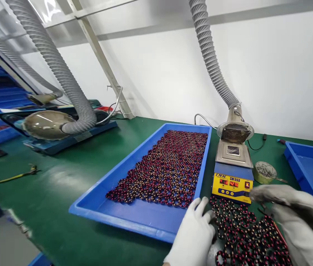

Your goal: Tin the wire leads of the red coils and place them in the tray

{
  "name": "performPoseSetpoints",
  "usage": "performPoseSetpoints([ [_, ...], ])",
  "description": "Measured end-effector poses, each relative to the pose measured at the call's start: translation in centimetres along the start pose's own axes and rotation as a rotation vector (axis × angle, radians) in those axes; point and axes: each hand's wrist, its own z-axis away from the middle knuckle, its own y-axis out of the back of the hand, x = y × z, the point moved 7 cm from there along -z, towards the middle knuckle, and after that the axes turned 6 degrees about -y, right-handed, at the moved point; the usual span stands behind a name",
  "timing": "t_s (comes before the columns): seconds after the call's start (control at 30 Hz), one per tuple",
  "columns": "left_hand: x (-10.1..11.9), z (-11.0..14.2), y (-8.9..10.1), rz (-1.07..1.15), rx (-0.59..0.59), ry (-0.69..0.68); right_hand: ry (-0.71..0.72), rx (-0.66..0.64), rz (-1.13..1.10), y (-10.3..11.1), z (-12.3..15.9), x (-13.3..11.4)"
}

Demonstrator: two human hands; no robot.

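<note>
My left hand (194,234), in a white glove, is at the front right corner of a blue tray (123,221), fingers stretched and slightly apart. I see nothing held in it. Beside its fingertips lies a heap of small dark ring-shaped coil parts (239,231) with red and copper marks. My right hand (298,218), in a soiled, blurred glove, hovers over the heap's right side. Its thumb and fingers close around a small dark thing I cannot make out. Many similar ring parts (170,170) lie in rows inside the tray.
A yellow CM 550 solder pot (231,186) with a lit display stands behind the heap, under an extraction hose (209,55). Right of it are a round tin (264,171) and another blue tray (312,166). Yellow-handled cutters (17,177) and a second hose (53,62) are left.
</note>
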Motion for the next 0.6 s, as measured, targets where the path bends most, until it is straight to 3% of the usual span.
performPoseSetpoints([
  [0.03, -0.4, 0.8, 1.2, 0.069, 0.08, 0.016, 0.05, -0.026, 0.027, -1.2, -0.2, -0.8],
  [0.13, -3.3, 3.8, 4.5, 0.5, 0.558, 0.185, 0.04, -0.327, 0.033, -5.8, -1.0, -0.6],
  [0.2, -5.4, 5.3, 4.1, 0.843, 0.81, 0.307, -0.066, -0.584, -0.063, -8.8, -0.6, 0.8],
  [0.23, -6.1, 5.6, 3.2, 0.994, 0.864, 0.342, -0.11, -0.692, -0.117, -10.0, -0.1, 1.3],
  [0.3, -6.7, 5.0, 1.4, 1.203, 0.871, 0.353, -0.15, -0.798, -0.212, -11.7, 0.9, 2.1],
  [0.43, -6.6, 3.5, -0.2, 1.19, 0.772, 0.259, -0.131, -0.651, -0.31, -12.3, 1.1, 2.5],
  [0.53, -6.6, 4.0, 0.4, 1.112, 0.747, 0.226, -0.166, -0.609, -0.349, -12.1, 0.6, 2.7],
  [0.6, -6.7, 5.4, 1.9, 1.003, 0.801, 0.247, -0.187, -0.617, -0.351, -12.0, 0.3, 3.0],
])
